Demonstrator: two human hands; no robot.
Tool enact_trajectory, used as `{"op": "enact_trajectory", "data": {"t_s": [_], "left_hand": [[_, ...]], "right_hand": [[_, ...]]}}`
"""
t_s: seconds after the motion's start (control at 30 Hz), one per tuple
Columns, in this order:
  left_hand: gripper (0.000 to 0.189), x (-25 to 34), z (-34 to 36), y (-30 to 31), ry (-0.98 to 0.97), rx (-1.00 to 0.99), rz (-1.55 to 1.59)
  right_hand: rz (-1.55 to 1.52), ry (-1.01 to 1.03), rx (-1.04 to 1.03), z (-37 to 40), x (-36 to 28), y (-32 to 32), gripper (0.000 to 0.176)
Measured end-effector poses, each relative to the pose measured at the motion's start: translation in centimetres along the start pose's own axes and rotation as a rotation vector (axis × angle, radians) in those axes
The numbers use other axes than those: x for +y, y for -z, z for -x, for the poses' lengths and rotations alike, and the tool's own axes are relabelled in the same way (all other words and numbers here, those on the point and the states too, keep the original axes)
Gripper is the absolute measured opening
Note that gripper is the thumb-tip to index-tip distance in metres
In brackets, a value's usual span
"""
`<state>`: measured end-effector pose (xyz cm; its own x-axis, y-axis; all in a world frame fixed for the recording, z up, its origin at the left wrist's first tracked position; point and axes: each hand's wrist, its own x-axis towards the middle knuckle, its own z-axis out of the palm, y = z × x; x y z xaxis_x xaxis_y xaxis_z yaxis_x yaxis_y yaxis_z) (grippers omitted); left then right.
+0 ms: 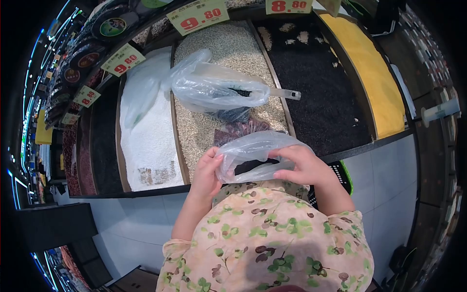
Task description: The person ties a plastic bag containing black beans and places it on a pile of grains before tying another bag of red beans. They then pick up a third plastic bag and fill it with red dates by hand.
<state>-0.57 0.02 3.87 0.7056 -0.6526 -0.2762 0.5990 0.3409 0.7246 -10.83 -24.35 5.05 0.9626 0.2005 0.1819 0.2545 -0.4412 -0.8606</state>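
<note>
A clear plastic bag (260, 143) is held between my hands, its mouth stretched into a wide loop. My left hand (206, 168) pinches the left side of the rim between thumb and fingers. At the right side, my right hand (299, 165) has hold of the rim, with thumb and forefinger apart at the mouth. Just beyond the loop, dark red grains or beans (243, 129) show through thin plastic. Another clear bag (209, 82) lies on the pale flakes, with something dark under or inside its near end. A scoop's grey handle (286, 94) sticks out beside it.
Bulk bins hold white grain (146, 146), pale flakes (194, 126), black grain (316, 92) and yellow grain (365, 73), split by dividers. Price signs (200, 18) hang along the back. The bin's front edge (365, 146) runs close before me. A clear scoop or cup (440, 112) is at right.
</note>
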Motion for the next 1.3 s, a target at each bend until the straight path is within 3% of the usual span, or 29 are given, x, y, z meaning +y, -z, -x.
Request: {"op": "enact_trajectory", "data": {"t_s": [0.1,0.17,0.2,0.27,0.3,0.43,0.5,0.57,0.6,0.7,0.93,1.07,1.13,1.3], "left_hand": [[0.007,0.2,0.1,-1.4,0.018,-0.018,-0.025],[0.007,0.2,-0.1,-2.5,0.023,-0.037,-0.040],[0.007,0.4,-0.2,-2.9,0.027,-0.050,-0.043],[0.008,0.8,-0.3,-3.7,0.020,-0.101,-0.163],[0.008,0.8,-0.4,-4.0,0.024,-0.117,-0.166],[0.024,0.7,-0.7,-5.1,-0.036,-0.248,-0.325],[0.031,0.6,-1.1,-5.4,-0.059,-0.314,-0.319],[0.042,0.4,-1.5,-5.1,-0.192,-0.348,-0.630],[0.042,0.2,-1.8,-5.2,-0.187,-0.357,-0.632],[0.053,-0.5,-2.6,-5.9,-0.274,-0.454,-1.089],[0.056,-3.3,-4.6,-7.1,-0.438,-0.468,-1.453],[0.055,-4.1,-6.0,-7.8,-0.566,-0.438,-1.513],[0.053,-4.1,-7.2,-8.5,-0.724,-0.367,-1.546],[0.050,-4.6,-9.7,-11.1,-0.776,-0.361,-1.675]], "right_hand": [[-0.095,0.063,-0.021,-1.1,-2.1,-2.6,0.050],[-0.040,-0.256,-0.433,-1.8,-3.8,-3.5,0.047],[-0.036,-0.261,-0.421,-2.0,-3.5,-4.4,0.047],[-0.003,-0.036,-0.192,-2.3,-1.6,-6.4,0.041],[0.069,-0.227,-0.330,-2.5,-1.0,-6.5,0.036],[-0.030,-0.080,-0.069,-1.0,0.4,-6.3,0.028],[-0.487,-0.159,0.179,-0.6,-0.3,-4.9,0.018],[-0.564,-0.146,0.179,0.2,0.6,-2.7,0.020],[-0.645,-0.129,0.167,0.5,1.1,-1.4,0.023],[-0.816,-0.146,0.340,0.1,2.0,2.1,0.024],[-1.292,-0.388,0.748,-2.5,7.8,6.5,0.023],[-1.302,-0.429,0.690,-3.0,8.8,7.3,0.026],[-1.299,-0.427,0.666,-3.2,9.3,7.5,0.028],[-1.299,-0.421,0.590,-3.6,9.5,8.2,0.031]]}}
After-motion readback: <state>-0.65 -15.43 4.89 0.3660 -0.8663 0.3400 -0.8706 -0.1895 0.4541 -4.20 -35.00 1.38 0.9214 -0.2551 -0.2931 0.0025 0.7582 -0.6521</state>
